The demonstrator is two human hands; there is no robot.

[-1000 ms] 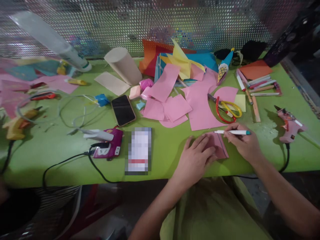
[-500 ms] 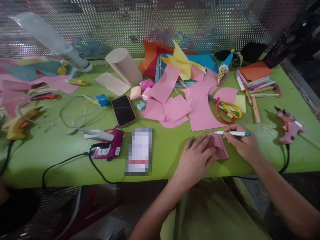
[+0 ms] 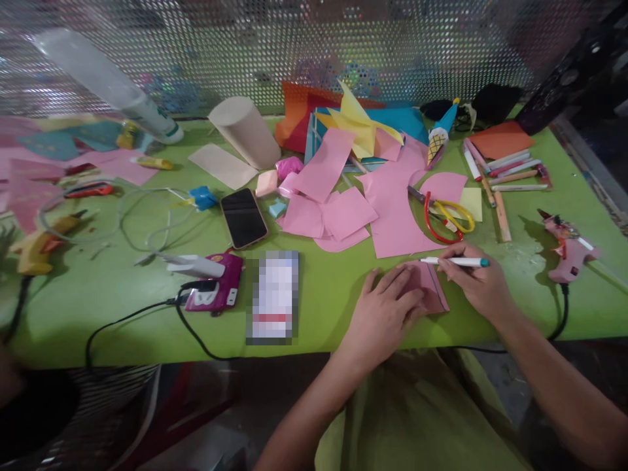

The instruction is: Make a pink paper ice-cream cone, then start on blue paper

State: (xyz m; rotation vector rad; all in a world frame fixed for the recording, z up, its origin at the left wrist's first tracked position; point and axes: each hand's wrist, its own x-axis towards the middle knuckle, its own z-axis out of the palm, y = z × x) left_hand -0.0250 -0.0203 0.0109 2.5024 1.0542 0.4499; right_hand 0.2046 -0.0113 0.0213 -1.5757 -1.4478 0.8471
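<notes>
Head view shows scarcely any change over the last second; the small pink sheet (image 3: 433,297) lies on the green desk (image 3: 324,301), close to its near edge and partly covered by the left hand (image 3: 383,314), whose fingers are spread a little and rest on the sheet, clamped on nothing that shows; the right hand (image 3: 481,288) has its fingers closed around a white marker (image 3: 464,261) with a teal end, the tip over the sheet's far edge, though whether it touches I cannot tell.

A dark line runs down the sheet near its right side, and it looks no longer than it did; I judge that the marking is at a brief halt or moving too finely to see, with the sheet well steadied.

Just beyond the sheet lie a large pink sheet (image 3: 392,222) and the scissors (image 3: 427,210), with red and yellow handles; well to its right is a pink glue gun (image 3: 569,252); well to its left, a dark phone (image 3: 244,219).
</notes>
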